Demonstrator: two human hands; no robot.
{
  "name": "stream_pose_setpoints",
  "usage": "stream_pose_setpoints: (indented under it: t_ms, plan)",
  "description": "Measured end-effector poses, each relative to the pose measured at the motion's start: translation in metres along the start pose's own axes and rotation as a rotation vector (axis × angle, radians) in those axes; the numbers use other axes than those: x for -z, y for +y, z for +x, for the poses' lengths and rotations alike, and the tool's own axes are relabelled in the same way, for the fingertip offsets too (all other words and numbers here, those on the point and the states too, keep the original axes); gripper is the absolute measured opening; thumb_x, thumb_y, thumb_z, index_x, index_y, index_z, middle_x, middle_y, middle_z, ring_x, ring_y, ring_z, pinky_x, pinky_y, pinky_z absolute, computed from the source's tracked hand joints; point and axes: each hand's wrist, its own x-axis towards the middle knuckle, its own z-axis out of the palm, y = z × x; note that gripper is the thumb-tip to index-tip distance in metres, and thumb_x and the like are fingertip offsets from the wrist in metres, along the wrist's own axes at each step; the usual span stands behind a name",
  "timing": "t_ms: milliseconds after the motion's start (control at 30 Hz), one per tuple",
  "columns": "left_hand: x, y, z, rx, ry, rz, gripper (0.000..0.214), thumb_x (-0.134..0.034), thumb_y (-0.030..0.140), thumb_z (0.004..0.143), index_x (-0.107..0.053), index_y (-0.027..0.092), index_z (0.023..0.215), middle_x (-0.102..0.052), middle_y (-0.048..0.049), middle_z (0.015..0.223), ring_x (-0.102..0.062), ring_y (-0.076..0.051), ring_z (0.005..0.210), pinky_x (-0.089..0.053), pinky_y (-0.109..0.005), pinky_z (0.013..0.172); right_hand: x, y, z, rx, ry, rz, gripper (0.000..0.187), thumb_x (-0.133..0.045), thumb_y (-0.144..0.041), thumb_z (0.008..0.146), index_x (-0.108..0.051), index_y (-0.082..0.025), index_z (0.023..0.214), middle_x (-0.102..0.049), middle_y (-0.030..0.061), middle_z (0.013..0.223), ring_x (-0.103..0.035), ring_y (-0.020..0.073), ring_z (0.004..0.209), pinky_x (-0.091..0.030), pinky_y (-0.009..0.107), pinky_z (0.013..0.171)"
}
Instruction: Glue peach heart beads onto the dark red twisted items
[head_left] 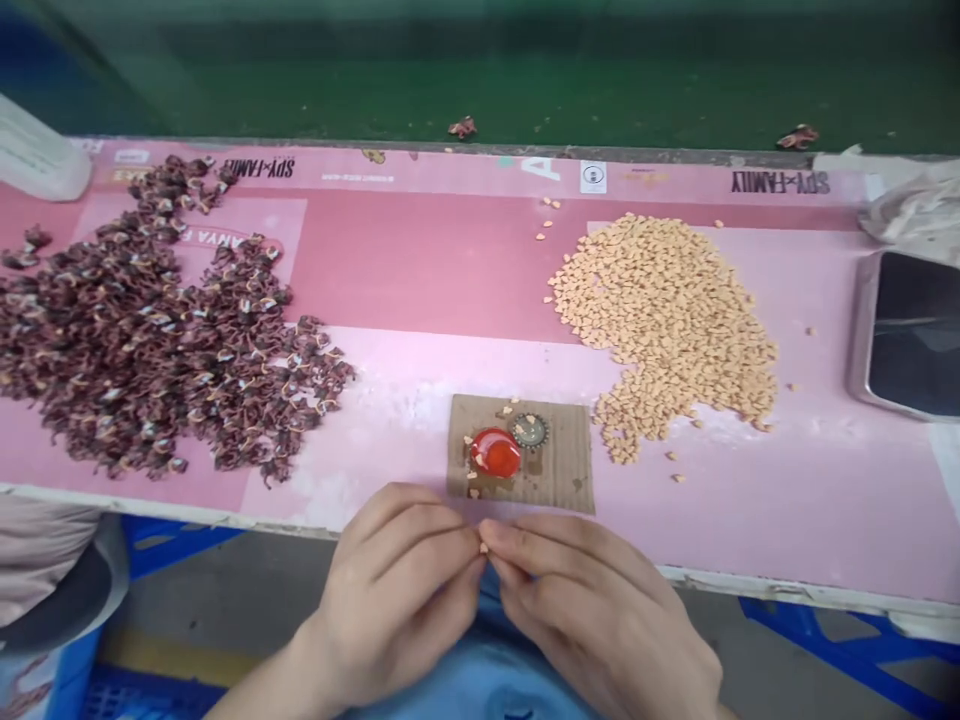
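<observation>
My left hand (397,585) and my right hand (592,610) meet fingertip to fingertip just below the table's near edge. Both are pinched shut on a tiny tan piece (484,548) held between them. Just beyond the fingers lies a small brown cardboard square (559,470). On it sit a red bottle cap (495,452) filled with red liquid, a dark crimped bottle cap (529,431) and a few tan pieces.
A large heap of dark maroon parts (150,330) covers the left of the pink table mat (420,270). A heap of tan pieces (667,320) lies at centre right. A metal tray (904,335) stands at the right edge, blue crates (150,545) below.
</observation>
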Motion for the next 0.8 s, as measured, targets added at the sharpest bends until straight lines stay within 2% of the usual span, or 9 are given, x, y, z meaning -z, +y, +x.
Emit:
stream_pose_setpoints:
  t_ms: [133,300,467,667,733,800]
  plan:
    - [-0.004,0.002,-0.004,-0.001,0.078,0.029,0.023,-0.06,-0.003,0.084,-0.062,0.02,0.086,-0.074,0.0019,0.071,-0.065,-0.012,0.062,-0.061,-0.024,0.065,-0.006,0.0,0.002,0.005,0.0,0.134,0.022,-0.064,-0.001,0.095,-0.064,-0.022,0.101,-0.085,0.0033,0.098,-0.082,0.0141,0.086,-0.07,0.023,0.078]
    - [-0.006,-0.002,-0.009,0.008,0.1,0.027,0.024,-0.06,-0.003,0.084,-0.062,0.02,0.089,-0.074,0.0014,0.07,-0.064,-0.013,0.06,-0.061,-0.027,0.064,-0.018,-0.003,0.008,-0.054,0.114,0.112,0.021,-0.065,0.0,0.093,-0.064,-0.019,0.1,-0.079,0.0014,0.081,-0.076,0.0136,0.073,-0.068,0.024,0.073]
    - [-0.005,-0.007,-0.012,-0.014,0.049,-0.006,0.022,-0.059,-0.001,0.088,-0.063,0.02,0.092,-0.075,0.0,0.073,-0.066,-0.014,0.063,-0.061,-0.027,0.067,-0.02,-0.002,0.009,-0.082,0.034,0.169,0.017,-0.064,-0.003,0.095,-0.062,-0.02,0.094,-0.073,0.0004,0.077,-0.07,0.0118,0.069,-0.064,0.022,0.068]
    - [0.006,-0.019,-0.018,-0.041,-0.084,0.038,0.015,-0.056,0.008,0.102,-0.065,0.02,0.103,-0.076,-0.0022,0.084,-0.068,-0.018,0.081,-0.058,-0.029,0.083,-0.011,0.006,0.014,-0.06,-0.011,0.153,0.017,-0.061,-0.004,0.094,-0.058,-0.021,0.095,-0.07,-0.0005,0.075,-0.068,0.0102,0.067,-0.061,0.021,0.065]
    - [0.014,-0.032,-0.024,-0.007,-0.058,0.204,0.013,-0.06,0.014,0.104,-0.068,0.021,0.111,-0.077,-0.0056,0.096,-0.067,-0.022,0.091,-0.054,-0.036,0.093,-0.006,0.011,0.015,-0.063,0.023,0.061,0.019,-0.062,-0.003,0.095,-0.058,-0.022,0.097,-0.07,-0.0007,0.075,-0.069,0.0114,0.068,-0.06,0.023,0.065]
    - [0.022,-0.049,-0.031,0.106,-0.017,0.417,0.023,-0.065,0.021,0.103,-0.068,0.022,0.126,-0.075,-0.0125,0.116,-0.065,-0.031,0.108,-0.048,-0.048,0.104,0.0,0.018,0.016,-0.049,0.055,-0.097,0.021,-0.064,-0.002,0.095,-0.059,-0.023,0.097,-0.071,-0.0004,0.076,-0.07,0.0133,0.069,-0.059,0.025,0.064]
